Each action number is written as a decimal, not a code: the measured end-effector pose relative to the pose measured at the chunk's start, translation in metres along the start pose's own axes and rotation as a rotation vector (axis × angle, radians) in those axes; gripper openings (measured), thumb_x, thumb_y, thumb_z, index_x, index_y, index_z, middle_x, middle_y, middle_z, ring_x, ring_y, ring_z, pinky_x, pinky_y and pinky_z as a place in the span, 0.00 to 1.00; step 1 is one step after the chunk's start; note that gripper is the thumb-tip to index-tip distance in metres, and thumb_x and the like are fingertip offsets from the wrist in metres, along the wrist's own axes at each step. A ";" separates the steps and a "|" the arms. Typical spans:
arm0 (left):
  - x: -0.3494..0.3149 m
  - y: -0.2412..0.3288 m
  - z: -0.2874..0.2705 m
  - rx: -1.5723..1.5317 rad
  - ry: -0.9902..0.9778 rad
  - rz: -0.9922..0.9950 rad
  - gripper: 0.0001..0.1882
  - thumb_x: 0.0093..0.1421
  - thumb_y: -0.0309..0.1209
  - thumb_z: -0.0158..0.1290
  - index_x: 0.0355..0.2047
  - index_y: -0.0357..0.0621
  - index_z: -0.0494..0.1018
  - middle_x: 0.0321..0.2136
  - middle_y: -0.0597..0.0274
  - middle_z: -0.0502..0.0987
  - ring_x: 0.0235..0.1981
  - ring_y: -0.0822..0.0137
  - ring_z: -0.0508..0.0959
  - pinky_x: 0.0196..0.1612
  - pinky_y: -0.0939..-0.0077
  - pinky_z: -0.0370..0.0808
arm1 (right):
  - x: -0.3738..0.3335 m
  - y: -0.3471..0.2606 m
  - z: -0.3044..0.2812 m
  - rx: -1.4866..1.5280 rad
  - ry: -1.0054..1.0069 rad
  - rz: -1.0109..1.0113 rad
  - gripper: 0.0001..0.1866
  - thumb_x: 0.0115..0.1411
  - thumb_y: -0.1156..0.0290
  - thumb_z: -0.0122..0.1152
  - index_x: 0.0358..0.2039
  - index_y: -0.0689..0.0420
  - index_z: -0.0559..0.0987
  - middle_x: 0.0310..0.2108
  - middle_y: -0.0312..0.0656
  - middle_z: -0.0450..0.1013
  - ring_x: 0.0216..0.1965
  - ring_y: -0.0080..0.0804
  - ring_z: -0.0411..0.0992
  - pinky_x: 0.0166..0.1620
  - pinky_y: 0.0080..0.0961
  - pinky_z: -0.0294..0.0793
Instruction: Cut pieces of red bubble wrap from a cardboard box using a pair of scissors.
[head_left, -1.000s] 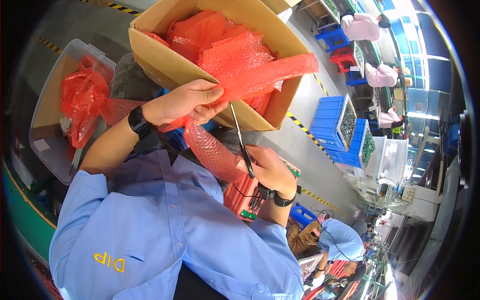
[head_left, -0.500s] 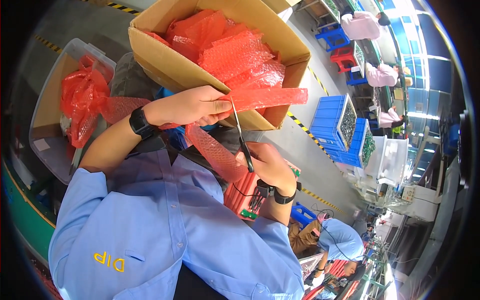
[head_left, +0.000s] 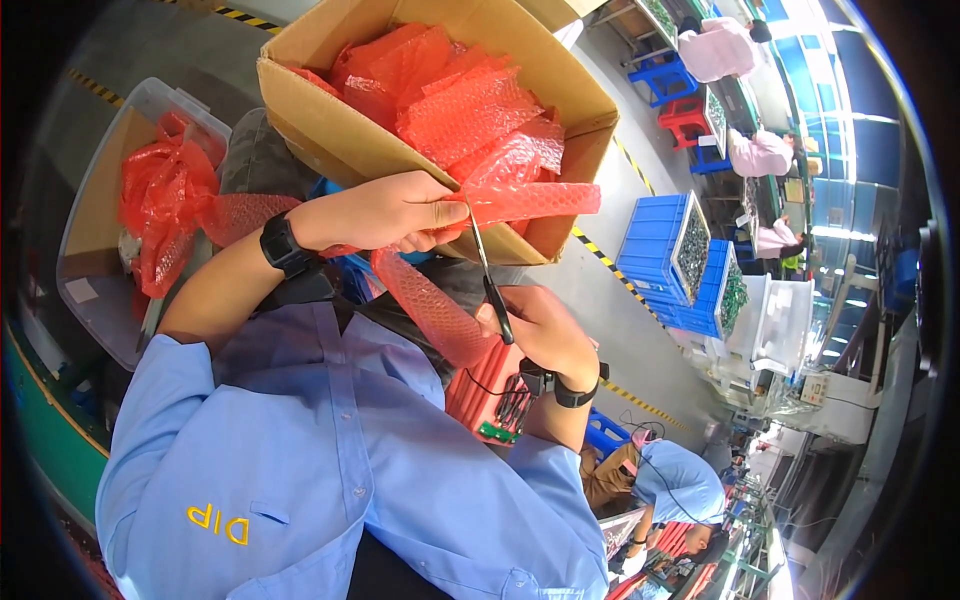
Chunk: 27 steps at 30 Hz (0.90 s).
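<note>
Since red bubble wrap (head_left: pixel 540 201) looks light, limp, our left hand (head_left: pixel 400 211) aptly pinches it left of scissors (head_left: pixel 494 297); our right hand (head_left: pixel 543 325) grips these.

In front of the person stands a cardboard box (head_left: pixel 325 135) with bubble-wrap sheets (head_left: pixel 460 110) inside. To its left is a plastic bin (head_left: pixel 105 315), a bubble-wrap bundle (head_left: pixel 165 200) in it. The left hand (head_left: pixel 405 212) is at the box's near side; from it a bubble-wrap strip (head_left: pixel 540 201) extends rightward across the box's right end. The scissors (head_left: pixel 498 310) lie in the right hand (head_left: pixel 540 325), blades against the strip, just right of the left hand. Farther right, past floor tape (head_left: pixel 610 262), 2 plastic crates (head_left: pixel 645 245) sit side by side; a co-worker (head_left: pixel 680 480) is at lower right.
</note>
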<state>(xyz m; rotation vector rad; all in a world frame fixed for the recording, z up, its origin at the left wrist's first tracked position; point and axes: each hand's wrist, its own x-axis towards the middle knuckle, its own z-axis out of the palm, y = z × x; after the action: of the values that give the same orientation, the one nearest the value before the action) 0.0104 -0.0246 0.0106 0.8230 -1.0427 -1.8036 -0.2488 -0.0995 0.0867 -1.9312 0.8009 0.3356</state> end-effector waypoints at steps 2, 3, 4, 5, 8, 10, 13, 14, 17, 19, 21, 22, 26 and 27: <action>0.001 0.002 0.001 0.012 0.016 0.003 0.21 0.76 0.46 0.46 0.28 0.45 0.66 0.20 0.77 0.57 0.19 0.81 0.54 0.22 0.82 0.52 | 0.001 0.001 0.000 -0.010 0.010 0.036 0.25 0.67 0.49 0.61 0.29 0.62 0.79 0.21 0.43 0.72 0.24 0.33 0.68 0.33 0.32 0.69; 0.001 0.003 0.001 0.017 0.024 0.004 0.21 0.76 0.46 0.46 0.28 0.45 0.66 0.20 0.77 0.58 0.19 0.81 0.54 0.22 0.82 0.52 | 0.001 0.001 0.000 -0.015 0.015 0.055 0.25 0.68 0.50 0.61 0.29 0.62 0.79 0.20 0.41 0.72 0.23 0.32 0.68 0.32 0.32 0.69; 0.001 0.003 0.002 0.017 0.024 0.004 0.21 0.76 0.46 0.46 0.28 0.45 0.66 0.20 0.77 0.58 0.19 0.81 0.54 0.22 0.82 0.52 | 0.001 0.001 -0.001 -0.015 0.015 0.055 0.25 0.68 0.50 0.61 0.29 0.62 0.79 0.20 0.41 0.72 0.23 0.32 0.68 0.32 0.32 0.69; 0.001 0.004 0.002 0.022 0.033 0.001 0.21 0.76 0.45 0.46 0.28 0.45 0.66 0.20 0.77 0.58 0.19 0.81 0.54 0.22 0.82 0.52 | 0.001 -0.002 -0.001 -0.016 0.015 0.054 0.25 0.68 0.50 0.62 0.28 0.61 0.79 0.19 0.41 0.71 0.23 0.32 0.68 0.32 0.32 0.69; 0.001 0.005 0.003 0.032 0.052 -0.004 0.21 0.76 0.45 0.46 0.29 0.45 0.66 0.20 0.77 0.58 0.19 0.81 0.55 0.22 0.82 0.52 | 0.003 -0.005 -0.004 -0.019 0.015 0.050 0.25 0.67 0.50 0.62 0.26 0.61 0.79 0.18 0.40 0.70 0.23 0.32 0.68 0.32 0.31 0.69; 0.001 0.001 0.002 0.035 0.025 0.026 0.21 0.76 0.45 0.46 0.30 0.44 0.67 0.20 0.77 0.58 0.19 0.81 0.55 0.22 0.82 0.52 | 0.006 -0.002 -0.005 0.018 0.014 0.049 0.23 0.67 0.53 0.63 0.27 0.63 0.79 0.19 0.35 0.72 0.24 0.24 0.68 0.32 0.26 0.69; -0.001 -0.003 -0.001 0.033 -0.007 0.051 0.21 0.76 0.46 0.45 0.31 0.43 0.68 0.20 0.76 0.59 0.19 0.81 0.55 0.22 0.82 0.53 | 0.006 0.011 -0.005 0.051 0.015 -0.009 0.22 0.66 0.53 0.65 0.30 0.63 0.80 0.22 0.35 0.73 0.26 0.22 0.69 0.33 0.25 0.69; -0.002 -0.004 -0.003 0.030 -0.025 0.061 0.21 0.76 0.46 0.45 0.32 0.42 0.69 0.20 0.76 0.58 0.20 0.81 0.55 0.22 0.83 0.53 | 0.004 0.015 -0.005 0.066 0.015 -0.067 0.22 0.65 0.52 0.66 0.32 0.62 0.80 0.23 0.38 0.74 0.27 0.24 0.70 0.34 0.26 0.70; -0.011 -0.006 -0.002 0.030 -0.030 0.082 0.22 0.76 0.47 0.45 0.33 0.42 0.70 0.20 0.76 0.58 0.20 0.82 0.55 0.22 0.83 0.53 | -0.006 0.018 -0.002 0.145 0.010 -0.142 0.22 0.63 0.51 0.67 0.36 0.61 0.80 0.25 0.40 0.74 0.29 0.26 0.71 0.36 0.27 0.71; -0.019 -0.006 0.001 0.039 0.001 0.106 0.22 0.76 0.47 0.45 0.34 0.41 0.70 0.21 0.76 0.59 0.20 0.82 0.55 0.22 0.82 0.52 | -0.011 0.009 -0.002 0.274 -0.005 -0.180 0.22 0.63 0.51 0.67 0.38 0.62 0.80 0.28 0.39 0.75 0.31 0.24 0.72 0.37 0.26 0.72; -0.022 -0.009 -0.001 0.036 0.001 0.100 0.22 0.76 0.48 0.45 0.35 0.41 0.70 0.21 0.76 0.59 0.20 0.82 0.55 0.22 0.83 0.52 | -0.011 0.004 0.005 0.355 0.034 -0.199 0.23 0.63 0.51 0.67 0.38 0.62 0.80 0.28 0.37 0.75 0.32 0.23 0.72 0.38 0.25 0.72; -0.022 -0.010 -0.001 0.031 -0.005 0.094 0.22 0.76 0.48 0.45 0.36 0.40 0.71 0.21 0.76 0.59 0.20 0.81 0.55 0.22 0.83 0.52 | -0.011 0.001 0.009 0.435 0.078 -0.213 0.23 0.64 0.51 0.67 0.38 0.62 0.80 0.28 0.36 0.75 0.33 0.23 0.72 0.38 0.25 0.72; -0.025 -0.006 0.003 0.011 -0.022 0.091 0.22 0.76 0.48 0.44 0.37 0.39 0.72 0.20 0.77 0.58 0.20 0.82 0.54 0.23 0.83 0.51 | -0.008 0.010 0.011 0.394 0.033 -0.192 0.28 0.64 0.44 0.64 0.38 0.63 0.81 0.27 0.35 0.74 0.30 0.21 0.70 0.35 0.22 0.69; -0.026 -0.006 0.004 -0.001 -0.019 0.094 0.22 0.76 0.47 0.44 0.38 0.39 0.72 0.20 0.77 0.58 0.20 0.82 0.54 0.23 0.83 0.51 | -0.006 0.014 0.010 0.331 -0.020 -0.172 0.31 0.65 0.41 0.62 0.38 0.63 0.81 0.26 0.34 0.73 0.29 0.21 0.69 0.33 0.21 0.68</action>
<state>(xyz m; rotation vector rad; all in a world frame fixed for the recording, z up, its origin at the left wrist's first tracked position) 0.0158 0.0019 0.0098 0.7457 -1.0749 -1.7356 -0.2614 -0.0927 0.0754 -1.6681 0.6274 0.1091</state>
